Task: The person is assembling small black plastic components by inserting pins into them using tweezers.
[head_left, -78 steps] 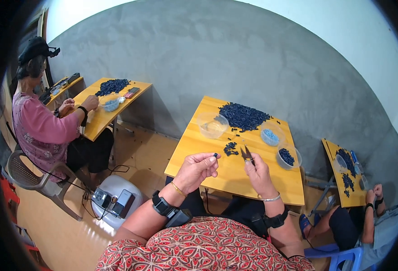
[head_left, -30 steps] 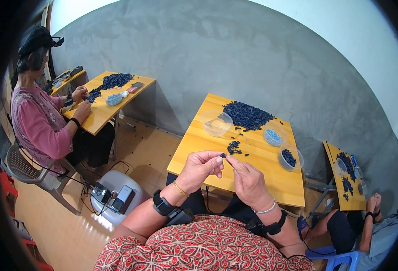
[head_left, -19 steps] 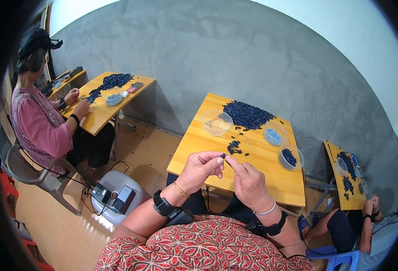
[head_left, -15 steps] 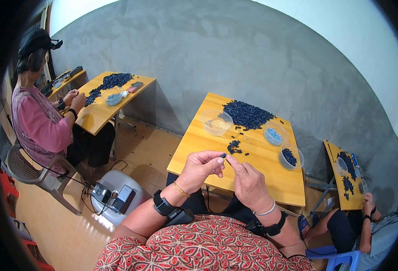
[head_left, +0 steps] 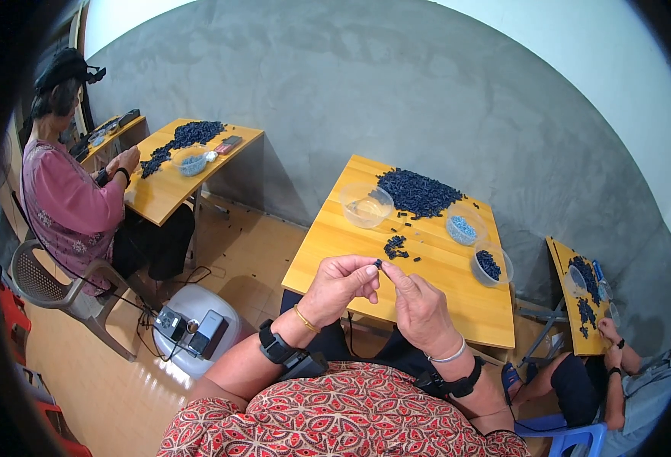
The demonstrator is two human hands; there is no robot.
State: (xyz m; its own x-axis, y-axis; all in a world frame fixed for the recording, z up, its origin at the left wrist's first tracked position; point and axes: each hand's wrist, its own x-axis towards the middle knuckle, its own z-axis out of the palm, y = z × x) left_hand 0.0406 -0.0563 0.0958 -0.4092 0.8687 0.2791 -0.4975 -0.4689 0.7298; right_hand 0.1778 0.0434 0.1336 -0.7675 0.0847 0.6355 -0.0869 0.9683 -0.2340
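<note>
Over the near edge of the wooden table, my left hand (head_left: 335,291) pinches a small dark blue piece (head_left: 378,263) between thumb and fingertips. My right hand (head_left: 421,306) is closed, its thumb and index finger meeting at that same piece; anything else in its grip is too small or hidden to tell. Just beyond my fingers lies a loose cluster of dark pieces (head_left: 395,246). Farther back spreads a large heap of dark blue pieces (head_left: 417,193). To the right stand a clear bowl of light blue bits (head_left: 462,229) and a clear bowl of dark pieces (head_left: 488,266).
A clear bowl (head_left: 366,206) with little in it sits at the table's left side. Left of me, a person in pink works at another table (head_left: 148,199). A grey-white stool (head_left: 232,308) carries black devices and cables. Another person sits at a table (head_left: 596,339) on the right.
My hands keep nearly the same place, still together at the piece. The person at left has shifted their hands slightly; the person at right has reached a hand toward their table.
</note>
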